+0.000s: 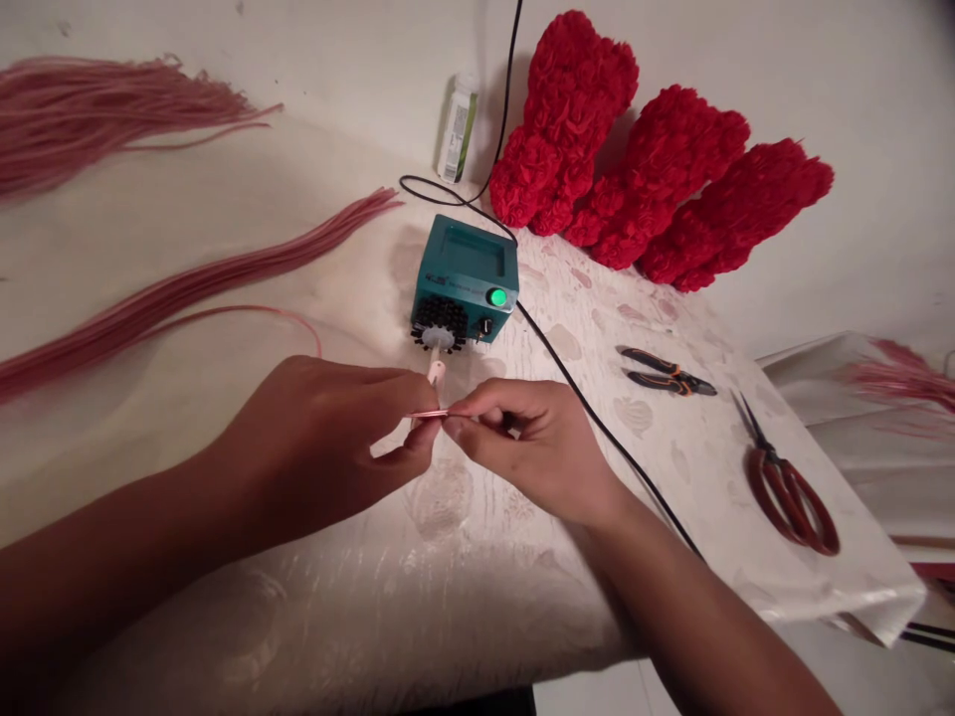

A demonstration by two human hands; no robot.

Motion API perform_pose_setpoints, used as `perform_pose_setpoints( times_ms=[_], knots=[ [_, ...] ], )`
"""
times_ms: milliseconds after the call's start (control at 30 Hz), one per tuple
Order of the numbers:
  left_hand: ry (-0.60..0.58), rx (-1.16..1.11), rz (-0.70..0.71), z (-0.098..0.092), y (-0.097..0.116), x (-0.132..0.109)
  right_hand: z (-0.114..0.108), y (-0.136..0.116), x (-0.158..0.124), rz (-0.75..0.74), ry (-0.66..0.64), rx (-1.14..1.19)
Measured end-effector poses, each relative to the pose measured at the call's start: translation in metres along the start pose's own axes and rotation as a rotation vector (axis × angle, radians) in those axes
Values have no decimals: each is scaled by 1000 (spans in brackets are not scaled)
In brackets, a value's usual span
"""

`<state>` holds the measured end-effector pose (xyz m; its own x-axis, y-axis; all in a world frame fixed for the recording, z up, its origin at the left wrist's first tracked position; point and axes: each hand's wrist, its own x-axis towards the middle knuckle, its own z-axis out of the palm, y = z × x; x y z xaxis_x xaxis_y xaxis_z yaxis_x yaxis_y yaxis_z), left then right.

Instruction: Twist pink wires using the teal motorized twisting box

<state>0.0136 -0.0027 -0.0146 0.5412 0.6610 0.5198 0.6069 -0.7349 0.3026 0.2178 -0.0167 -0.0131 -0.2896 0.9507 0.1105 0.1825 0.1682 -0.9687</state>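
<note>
My left hand [339,438] and my right hand [526,443] meet at the middle of the table, both pinching one thin pink strand [429,414] between thumb and fingers. The strand's short visible stretch runs level between the two pinches. Just behind the fingertips a small teal machine [467,278] stands with a lit green button, a black toothed wheel at its front and a white nozzle pointing toward my hands. Its black cable [597,423] runs under my right wrist toward the near right.
Long bundles of pink strands [186,288] lie across the table's left side. Three red fluffy shapes [657,189] lean on the wall behind. Pliers [668,373] and red-handled scissors [791,492] lie at the right. A small bottle [458,127] stands by the wall.
</note>
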Motion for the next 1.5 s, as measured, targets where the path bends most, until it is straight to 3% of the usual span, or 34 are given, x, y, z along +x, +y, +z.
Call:
perform_pose_setpoints(
  times_ms=[367, 633, 1000, 1500],
  knots=[
    [2, 31, 19, -1, 2, 1, 6, -2, -1, -43, 5, -59],
    [-44, 15, 12, -1, 0, -2, 2, -7, -2, 36, -74, -107],
    [-98, 66, 116, -2, -4, -6, 0, -3, -5, -175, -123, -286],
    [-79, 44, 134, -6, -2, -3, -4, -8, -5, -12, -216, -165]
  ],
)
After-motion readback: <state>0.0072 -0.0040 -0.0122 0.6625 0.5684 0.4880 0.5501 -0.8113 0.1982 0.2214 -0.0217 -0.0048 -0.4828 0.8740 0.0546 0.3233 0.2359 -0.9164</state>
